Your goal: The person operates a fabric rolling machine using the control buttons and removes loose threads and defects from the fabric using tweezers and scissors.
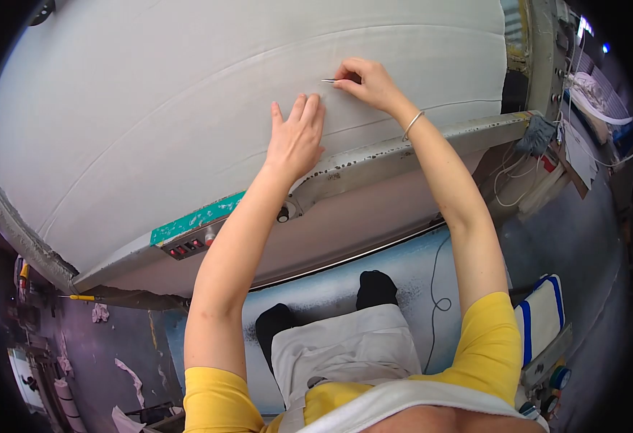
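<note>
Pale grey-white cloth [208, 108] spreads over a wide machine surface, with long curved lines running across it. My left hand [297, 137] lies on the cloth, palm down, fingers spread and holding nothing. Up and to its right, my right hand [365, 83] pinches a small thin metal tool [328, 80], which looks like tweezers. The tool's tip points left, just over the cloth beyond my left fingertips. A bangle circles my right wrist.
A metal rail [360, 160] runs along the machine's front edge, with a green strip [197, 216] and red switches [186, 247]. Grey rag [536, 135] and loose cables hang at the right end. A yellow-handled tool [81, 297] is at the lower left.
</note>
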Demonstrator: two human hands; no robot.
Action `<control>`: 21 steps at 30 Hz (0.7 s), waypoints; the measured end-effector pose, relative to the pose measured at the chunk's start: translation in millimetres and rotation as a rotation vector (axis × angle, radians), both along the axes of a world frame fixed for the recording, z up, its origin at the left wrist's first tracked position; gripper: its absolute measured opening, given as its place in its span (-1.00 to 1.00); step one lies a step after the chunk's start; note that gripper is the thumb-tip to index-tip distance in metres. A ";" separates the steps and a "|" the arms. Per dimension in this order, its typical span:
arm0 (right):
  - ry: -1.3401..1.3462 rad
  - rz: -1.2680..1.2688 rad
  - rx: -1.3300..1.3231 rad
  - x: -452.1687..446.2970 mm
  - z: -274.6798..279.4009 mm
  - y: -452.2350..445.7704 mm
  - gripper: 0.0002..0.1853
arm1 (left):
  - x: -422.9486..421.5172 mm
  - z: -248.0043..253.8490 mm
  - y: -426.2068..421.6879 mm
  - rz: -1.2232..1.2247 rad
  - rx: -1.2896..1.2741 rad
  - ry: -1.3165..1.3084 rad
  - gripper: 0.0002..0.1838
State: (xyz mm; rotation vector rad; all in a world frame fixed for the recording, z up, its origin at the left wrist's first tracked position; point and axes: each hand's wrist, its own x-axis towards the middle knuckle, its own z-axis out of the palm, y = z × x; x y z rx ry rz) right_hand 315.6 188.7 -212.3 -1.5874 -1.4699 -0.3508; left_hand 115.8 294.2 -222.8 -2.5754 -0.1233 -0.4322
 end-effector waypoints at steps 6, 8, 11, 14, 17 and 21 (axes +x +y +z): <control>0.207 -0.073 0.137 -8.9 -8.0 4.9 -0.81 | 11.2 3.1 18.0 0.003 0.395 -0.052 -0.37; 0.194 -0.151 0.162 -12.8 -8.5 5.1 -0.77 | 9.3 5.4 15.2 0.032 0.425 -0.016 -0.41; 0.150 -0.241 0.149 -18.8 -5.7 7.6 -0.72 | 6.4 10.5 8.6 0.083 0.486 0.051 -0.47; 0.091 -0.361 0.083 -30.5 1.2 16.5 -0.68 | -1.4 14.6 14.4 0.049 0.308 -0.013 -0.43; 0.022 -0.511 -0.047 -35.5 4.0 20.7 -0.63 | -15.5 14.0 26.1 0.021 0.288 -0.080 -0.46; 0.128 -0.428 -0.102 -27.4 7.1 22.2 -0.60 | -53.8 22.3 22.9 0.014 -0.138 -0.009 -0.58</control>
